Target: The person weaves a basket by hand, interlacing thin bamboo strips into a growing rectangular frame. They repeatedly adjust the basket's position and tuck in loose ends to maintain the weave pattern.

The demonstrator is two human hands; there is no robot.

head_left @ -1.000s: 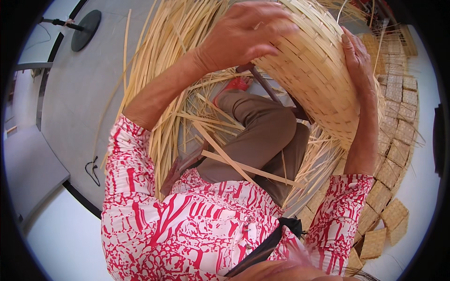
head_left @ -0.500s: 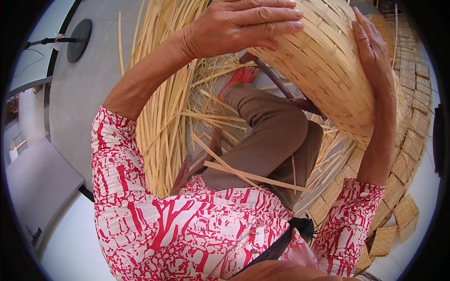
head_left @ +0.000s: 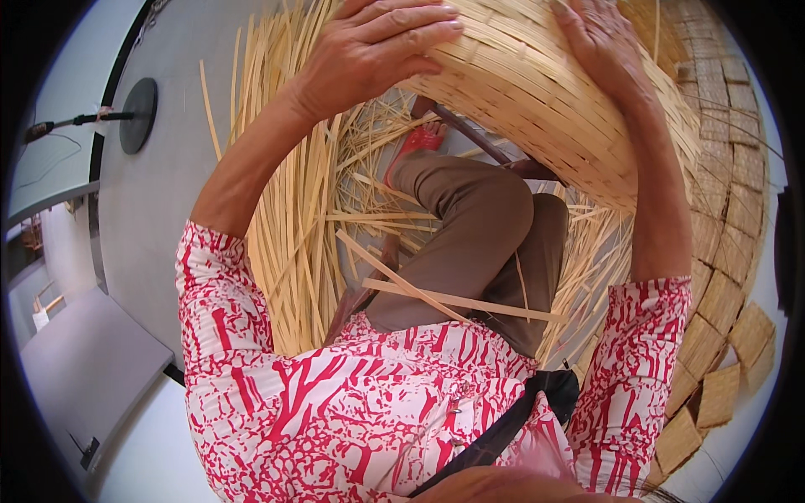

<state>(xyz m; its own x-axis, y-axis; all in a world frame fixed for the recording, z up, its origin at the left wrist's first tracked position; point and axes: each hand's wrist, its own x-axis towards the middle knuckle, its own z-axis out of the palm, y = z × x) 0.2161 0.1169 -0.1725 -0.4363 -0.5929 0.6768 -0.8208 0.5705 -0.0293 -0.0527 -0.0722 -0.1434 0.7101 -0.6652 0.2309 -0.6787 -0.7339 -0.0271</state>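
While left hand (head_left: 373, 52) and right hand (head_left: 605, 52) spread against it, the basket (head_left: 537, 92) curves (woven strips)

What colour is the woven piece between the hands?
The woven piece is pale straw-yellow; head view shows it best.

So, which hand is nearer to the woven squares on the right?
Right. The right hand is against the right part of the curved woven piece, left of the woven squares; the left hand is farther away, at that piece's left side.
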